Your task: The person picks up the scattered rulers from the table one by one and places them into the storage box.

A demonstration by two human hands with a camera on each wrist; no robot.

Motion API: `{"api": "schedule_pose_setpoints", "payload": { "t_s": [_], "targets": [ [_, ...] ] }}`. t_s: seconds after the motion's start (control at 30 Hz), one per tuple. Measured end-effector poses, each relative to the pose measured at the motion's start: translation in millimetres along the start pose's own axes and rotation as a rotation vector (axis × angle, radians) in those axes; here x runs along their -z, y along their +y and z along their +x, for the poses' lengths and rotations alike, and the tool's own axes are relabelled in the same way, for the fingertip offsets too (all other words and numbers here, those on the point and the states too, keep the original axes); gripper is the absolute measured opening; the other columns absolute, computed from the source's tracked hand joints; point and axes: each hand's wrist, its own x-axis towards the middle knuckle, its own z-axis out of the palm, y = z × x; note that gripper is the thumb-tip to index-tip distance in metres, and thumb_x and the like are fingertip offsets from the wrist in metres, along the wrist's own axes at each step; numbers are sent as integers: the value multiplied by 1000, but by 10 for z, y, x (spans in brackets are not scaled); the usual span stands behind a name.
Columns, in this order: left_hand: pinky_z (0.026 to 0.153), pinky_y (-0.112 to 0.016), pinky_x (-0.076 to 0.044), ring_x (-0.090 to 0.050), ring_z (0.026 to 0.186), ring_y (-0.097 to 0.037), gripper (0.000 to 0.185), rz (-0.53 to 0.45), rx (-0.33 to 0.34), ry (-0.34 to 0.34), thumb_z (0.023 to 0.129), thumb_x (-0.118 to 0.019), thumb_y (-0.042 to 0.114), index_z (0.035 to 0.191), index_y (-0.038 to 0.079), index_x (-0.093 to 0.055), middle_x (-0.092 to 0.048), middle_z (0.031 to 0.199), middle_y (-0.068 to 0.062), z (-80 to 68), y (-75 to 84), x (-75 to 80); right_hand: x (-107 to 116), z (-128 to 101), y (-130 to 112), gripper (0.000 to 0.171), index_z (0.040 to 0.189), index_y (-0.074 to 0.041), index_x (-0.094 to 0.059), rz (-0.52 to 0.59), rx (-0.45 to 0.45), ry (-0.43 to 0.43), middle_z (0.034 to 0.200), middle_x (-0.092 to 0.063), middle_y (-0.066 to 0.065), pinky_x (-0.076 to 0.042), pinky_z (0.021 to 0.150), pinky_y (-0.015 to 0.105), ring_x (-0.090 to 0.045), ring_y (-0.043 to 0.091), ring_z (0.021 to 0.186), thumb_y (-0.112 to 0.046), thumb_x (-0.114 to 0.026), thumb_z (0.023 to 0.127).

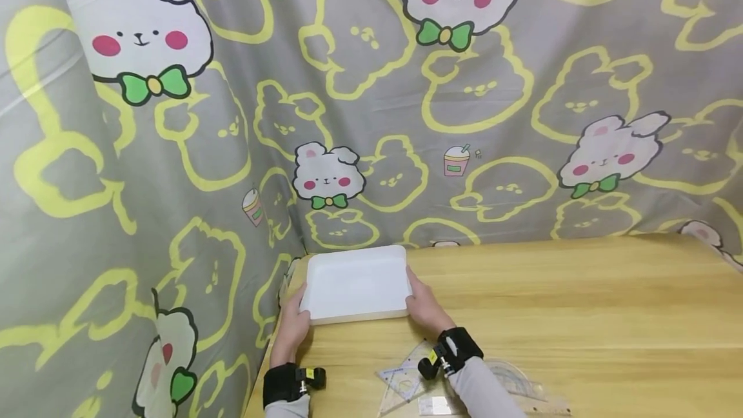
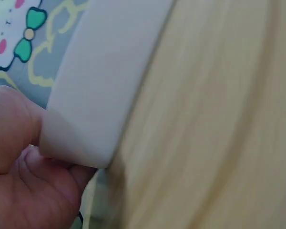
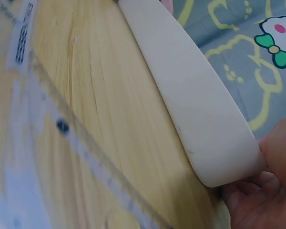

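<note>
A shallow white rectangular tray point(image 1: 358, 282) is at the far left corner of the table, its inside facing up with nothing in it. My left hand point(image 1: 293, 318) grips the tray's left end, thumb at the rim and fingers beneath, as the left wrist view shows at the tray's side wall point(image 2: 100, 86). At the opposite end my right hand point(image 1: 426, 305) holds the tray the same way; in the right wrist view its fingers curl under the corner of the white wall point(image 3: 200, 105).
Clear plastic set squares point(image 1: 403, 379), a straight ruler point(image 1: 435, 405) and a protractor point(image 1: 511, 376) lie near the front of the wooden table point(image 1: 580, 302), partly behind the right forearm. A patterned grey curtain point(image 1: 371, 115) hangs along the table's back and left edges.
</note>
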Motion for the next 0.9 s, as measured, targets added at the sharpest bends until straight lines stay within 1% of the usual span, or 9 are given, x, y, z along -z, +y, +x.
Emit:
{"api": "schedule_pose_setpoints", "payload": {
  "t_s": [0.1, 0.17, 0.27, 0.4, 0.47, 0.6, 0.67, 0.77, 0.9],
  "targets": [
    [126, -59, -13, -13, 158, -44, 80, -49, 3, -10, 84, -33, -21, 162, -6, -25, -20, 170, -27, -44, 17, -13, 42, -11, 1, 74, 160, 13, -18, 26, -14, -2, 166, -23, 32, -19, 125, 57, -23, 45, 155, 17, -37, 89],
    [126, -59, -13, -13, 158, -44, 80, -83, 6, -14, 83, -32, -21, 162, -6, -25, -20, 170, -27, -66, 17, -7, 54, -29, -11, 75, 162, 9, -16, 66, -36, -12, 169, -20, 29, -18, 126, 55, -20, 43, 157, 16, -36, 91],
    [125, -57, -17, -17, 158, -43, 81, -93, 20, -17, 82, -32, -21, 162, -5, -26, -24, 169, -26, -94, -17, 18, 37, -82, -11, 74, 163, 8, -15, 107, -47, -26, 170, -18, 27, -16, 125, 56, -16, 42, 157, 16, -37, 93],
    [124, -56, -22, -23, 157, -40, 80, -82, 34, -18, 83, -33, -20, 161, -5, -28, -30, 167, -25, -104, -43, 17, 8, -166, 18, 74, 164, 6, -13, 148, -56, -12, 170, -17, 27, -15, 125, 56, -15, 42, 158, 15, -36, 94],
    [123, -57, -23, -25, 156, -41, 79, -77, 20, -18, 83, -34, -20, 161, -6, -30, -33, 166, -26, -96, -30, -16, 19, -216, 40, 75, 164, 5, -11, 164, -63, -5, 171, -15, 25, -14, 126, 55, -13, 40, 158, 14, -36, 94],
    [121, -57, -27, -31, 153, -41, 76, -79, -18, -32, 84, -35, -20, 158, -6, -35, -39, 163, -26, -51, 36, -97, 78, -284, 84, 75, 165, 5, -6, 152, -74, 9, 172, -10, 24, -12, 126, 53, -11, 39, 159, 12, -35, 96],
    [121, -56, -29, -33, 153, -40, 75, -68, -24, -36, 84, -36, -20, 158, -6, -38, -41, 161, -25, -25, 66, -117, 106, -291, 94, 75, 164, 5, -5, 132, -73, 11, 172, -10, 24, -13, 126, 53, -11, 38, 159, 12, -35, 96],
    [119, -57, -31, -35, 151, -42, 72, -36, -33, -20, 84, -38, -20, 155, -8, -41, -44, 159, -27, 7, 110, -114, 135, -275, 87, 74, 164, 6, -5, 125, -69, 4, 172, -10, 24, -13, 127, 53, -11, 38, 159, 11, -36, 97],
    [117, -58, -35, -39, 148, -46, 68, -7, -39, -11, 85, -40, -20, 152, -12, -42, -45, 155, -32, 3, 122, -113, 200, -295, 64, 74, 164, 6, -7, 147, -107, -14, 172, -10, 25, -12, 126, 54, -11, 40, 159, 9, -39, 98]
  ]
}}
